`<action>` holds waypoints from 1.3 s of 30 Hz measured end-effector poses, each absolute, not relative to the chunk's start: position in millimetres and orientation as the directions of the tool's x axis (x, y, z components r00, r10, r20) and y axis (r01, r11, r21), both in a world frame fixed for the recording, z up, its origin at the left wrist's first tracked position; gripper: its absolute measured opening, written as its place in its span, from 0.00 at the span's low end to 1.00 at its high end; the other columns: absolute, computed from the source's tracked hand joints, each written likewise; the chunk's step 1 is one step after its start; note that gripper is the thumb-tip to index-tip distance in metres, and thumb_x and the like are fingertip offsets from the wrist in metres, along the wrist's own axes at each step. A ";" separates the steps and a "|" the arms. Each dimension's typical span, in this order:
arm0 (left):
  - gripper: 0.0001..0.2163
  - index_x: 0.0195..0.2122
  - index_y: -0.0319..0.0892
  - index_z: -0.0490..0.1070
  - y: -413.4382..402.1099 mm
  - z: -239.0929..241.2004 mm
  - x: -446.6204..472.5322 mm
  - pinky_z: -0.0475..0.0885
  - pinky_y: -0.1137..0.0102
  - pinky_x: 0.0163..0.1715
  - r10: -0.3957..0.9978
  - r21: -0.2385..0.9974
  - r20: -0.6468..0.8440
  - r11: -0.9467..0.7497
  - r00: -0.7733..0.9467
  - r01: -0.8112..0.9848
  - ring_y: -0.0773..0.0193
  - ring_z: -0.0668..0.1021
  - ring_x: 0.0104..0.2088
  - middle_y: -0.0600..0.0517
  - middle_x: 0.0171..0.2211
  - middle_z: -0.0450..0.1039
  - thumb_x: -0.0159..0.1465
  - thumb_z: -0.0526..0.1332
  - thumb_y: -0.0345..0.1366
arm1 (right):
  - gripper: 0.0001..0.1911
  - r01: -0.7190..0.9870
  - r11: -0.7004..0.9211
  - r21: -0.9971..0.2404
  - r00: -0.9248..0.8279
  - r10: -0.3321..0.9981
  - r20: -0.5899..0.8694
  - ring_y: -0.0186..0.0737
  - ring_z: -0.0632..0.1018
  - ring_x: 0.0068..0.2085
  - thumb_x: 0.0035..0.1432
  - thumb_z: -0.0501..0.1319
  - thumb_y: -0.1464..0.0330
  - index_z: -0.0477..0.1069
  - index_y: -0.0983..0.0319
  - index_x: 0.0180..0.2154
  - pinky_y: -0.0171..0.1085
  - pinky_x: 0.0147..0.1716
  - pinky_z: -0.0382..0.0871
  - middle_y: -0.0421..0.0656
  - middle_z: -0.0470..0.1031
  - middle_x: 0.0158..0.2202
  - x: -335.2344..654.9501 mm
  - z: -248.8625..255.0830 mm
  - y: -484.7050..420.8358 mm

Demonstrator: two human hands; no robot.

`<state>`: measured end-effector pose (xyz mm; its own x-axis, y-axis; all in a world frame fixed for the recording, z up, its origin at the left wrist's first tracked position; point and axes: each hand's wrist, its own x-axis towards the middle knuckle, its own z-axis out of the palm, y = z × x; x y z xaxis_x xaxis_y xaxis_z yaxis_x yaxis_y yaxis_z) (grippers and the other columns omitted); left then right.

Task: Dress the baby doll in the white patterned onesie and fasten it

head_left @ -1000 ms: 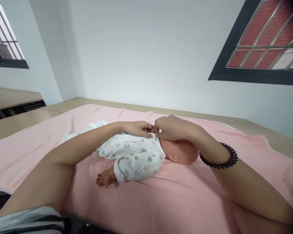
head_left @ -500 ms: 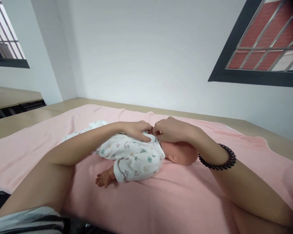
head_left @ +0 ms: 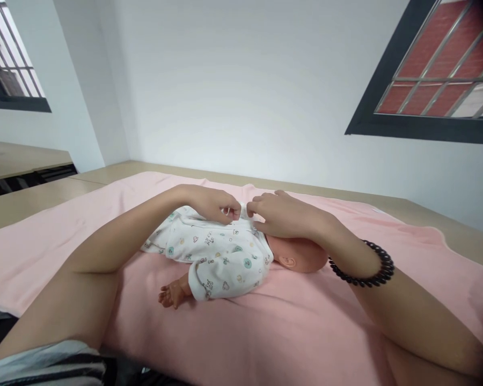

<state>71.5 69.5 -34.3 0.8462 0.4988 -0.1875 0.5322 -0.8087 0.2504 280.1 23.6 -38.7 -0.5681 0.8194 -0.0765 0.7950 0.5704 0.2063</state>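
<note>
A baby doll (head_left: 300, 253) lies on its back, head to the right, in a white romper (head_left: 225, 262) with small animal prints. Over the romper's chest, my left hand (head_left: 213, 203) is closed, its fingertips curled against the thumb. A bit of white shows between those fingers, too small to name. My right hand (head_left: 285, 215) rests by the doll's neck and upper chest, fingers bent and the thumb apart from them, touching the romper. It hides the doll's face. One doll hand (head_left: 175, 294) sticks out of the near sleeve.
A pink blanket (head_left: 306, 327) lies under the doll, spread over a wooden table (head_left: 104, 172). Behind it stands a white wall (head_left: 241, 96) with a barred window (head_left: 434, 69) at the right. Another table (head_left: 24, 155) is at the far left.
My left hand has moved left from the doll's neck to its chest, and its fingers have curled in. My right hand has loosened from a pinch, its thumb now apart from the fingers.
</note>
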 end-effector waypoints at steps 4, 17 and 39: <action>0.16 0.52 0.44 0.70 61.7 -26.4 64.9 0.68 0.70 0.43 0.582 0.196 -0.210 -0.762 0.786 0.617 0.63 0.75 0.44 0.49 0.49 0.75 0.65 0.55 0.38 | 0.08 0.758 0.639 0.133 -0.648 0.760 0.043 0.42 0.72 0.36 0.64 0.54 0.69 0.72 0.61 0.38 0.40 0.36 0.58 0.44 0.76 0.36 274.6 -41.9 23.9; 0.12 0.45 0.41 0.73 64.4 -32.2 71.4 0.65 0.69 0.37 0.588 0.157 -0.167 -0.777 0.791 0.610 0.63 0.75 0.36 0.50 0.45 0.78 0.63 0.58 0.37 | 0.09 0.798 0.602 0.030 -0.600 0.790 0.122 0.34 0.62 0.25 0.58 0.55 0.73 0.62 0.61 0.25 0.39 0.27 0.49 0.39 0.66 0.23 267.8 -54.7 27.2; 0.05 0.28 0.44 0.61 64.2 -39.8 77.0 0.57 0.68 0.27 0.586 0.052 -0.115 -0.803 0.802 0.594 0.66 0.66 0.25 0.55 0.27 0.67 0.60 0.56 0.35 | 0.16 0.809 0.584 0.070 -0.588 0.802 0.108 0.33 0.57 0.23 0.59 0.56 0.72 0.53 0.61 0.22 0.39 0.24 0.47 0.38 0.59 0.19 265.1 -55.8 26.1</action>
<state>77.0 64.2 -39.8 0.8021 0.5860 -0.1152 0.5940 -0.8028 0.0520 265.1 26.1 -55.8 -0.5879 0.8017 0.1077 0.8089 0.5838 0.0698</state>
